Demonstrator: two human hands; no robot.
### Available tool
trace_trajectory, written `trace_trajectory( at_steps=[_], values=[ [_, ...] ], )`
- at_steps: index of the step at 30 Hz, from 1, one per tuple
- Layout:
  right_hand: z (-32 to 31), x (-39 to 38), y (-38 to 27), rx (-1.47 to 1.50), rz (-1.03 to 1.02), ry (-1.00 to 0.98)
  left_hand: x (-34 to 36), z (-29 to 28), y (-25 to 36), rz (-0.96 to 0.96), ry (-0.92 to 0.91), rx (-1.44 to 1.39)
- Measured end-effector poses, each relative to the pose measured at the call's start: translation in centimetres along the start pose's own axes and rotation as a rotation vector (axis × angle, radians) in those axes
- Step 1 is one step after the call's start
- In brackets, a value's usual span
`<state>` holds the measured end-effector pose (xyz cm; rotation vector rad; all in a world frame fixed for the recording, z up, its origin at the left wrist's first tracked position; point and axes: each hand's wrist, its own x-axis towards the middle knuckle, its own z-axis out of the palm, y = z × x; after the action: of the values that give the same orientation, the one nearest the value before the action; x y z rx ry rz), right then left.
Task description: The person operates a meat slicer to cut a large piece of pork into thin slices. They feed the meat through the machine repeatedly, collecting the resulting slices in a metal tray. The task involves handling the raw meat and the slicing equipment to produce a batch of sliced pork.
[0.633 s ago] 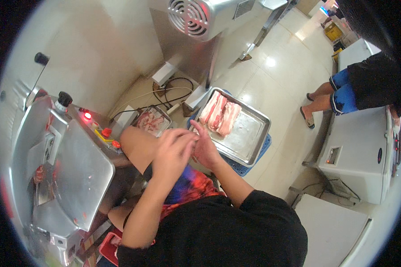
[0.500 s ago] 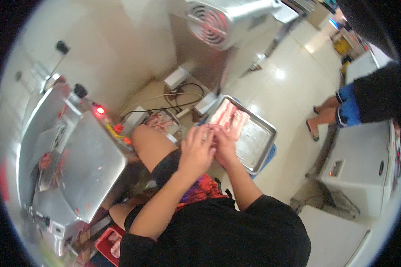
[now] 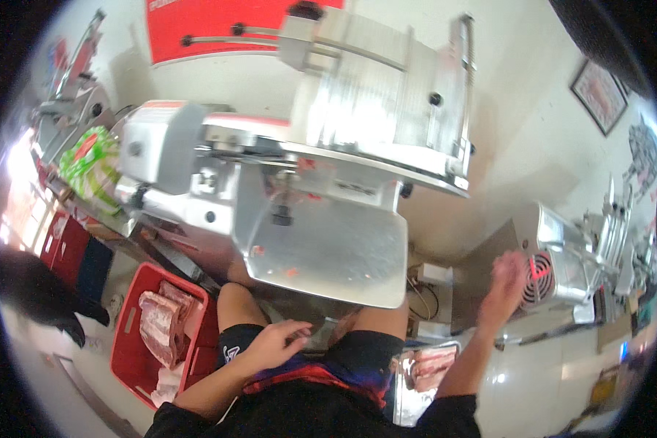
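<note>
My left hand [image 3: 281, 343] hovers over my lap, its fingers loosely bent and apart, nothing in it. My right hand [image 3: 505, 285] is raised at the right, in front of a round-vented machine; motion smears its fingers, and I see nothing held. Ahead of me stands a metal meat slicer [image 3: 358, 109] with a flat steel tray [image 3: 328, 248] dotted with small meat scraps. Beside my right forearm, a metal pan [image 3: 410, 405] carries slabs of streaky raw meat [image 3: 432, 367]. To the left of my legs, a red crate [image 3: 128, 358] contains larger raw meat pieces [image 3: 164, 328].
Another silver machine [image 3: 558, 255] with a round vent stands at the right. A green-and-white plastic bag [image 3: 95, 164] lies left of the slicer. Cables and a white box [image 3: 434, 274] sit low behind the tray. A dark shape [image 3: 44, 299] shows at the left edge.
My view has swung left from the meat pan to the slicer. My hands, together over the meat before, are now apart: the left above my lap, the right raised at the right.
</note>
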<state>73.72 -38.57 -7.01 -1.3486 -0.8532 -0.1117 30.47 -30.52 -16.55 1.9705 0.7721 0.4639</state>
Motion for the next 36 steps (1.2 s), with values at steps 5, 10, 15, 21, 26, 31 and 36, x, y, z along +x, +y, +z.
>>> trace_trajectory(
  at_steps=[5, 10, 15, 21, 26, 31, 36],
  values=[
    [22.0, 16.1, -18.6, 0.195, -0.307, -0.623, -4.5, -2.6, -2.8, -0.026, 0.234, 0.141],
    [43.1, 20.2, -28.2, -0.161, -0.317, -0.889, -7.3, -2.1, -4.0, 0.045, 0.344, 0.232],
    [56.4, 29.0, -24.9, -1.127, -0.807, -1.122, -13.4, -2.6, -5.1, -0.245, 0.585, 0.143],
    [56.4, 26.7, -27.8, -1.350, -0.750, -1.280, -21.3, -3.6, -9.4, -0.510, 0.849, 0.163],
    [56.5, 31.1, -23.4, -0.792, -0.507, -1.481, -23.4, -5.7, -12.9, -0.601, 0.994, 0.147],
    [53.1, 27.1, -24.6, -0.444, -0.379, -1.424, -22.2, -5.9, -15.0, -0.516, 0.981, 0.136],
    [48.7, 26.8, -21.8, -0.047, -0.440, -1.341, -21.3, -4.8, -13.4, -0.506, 0.946, 0.068]
  ],
)
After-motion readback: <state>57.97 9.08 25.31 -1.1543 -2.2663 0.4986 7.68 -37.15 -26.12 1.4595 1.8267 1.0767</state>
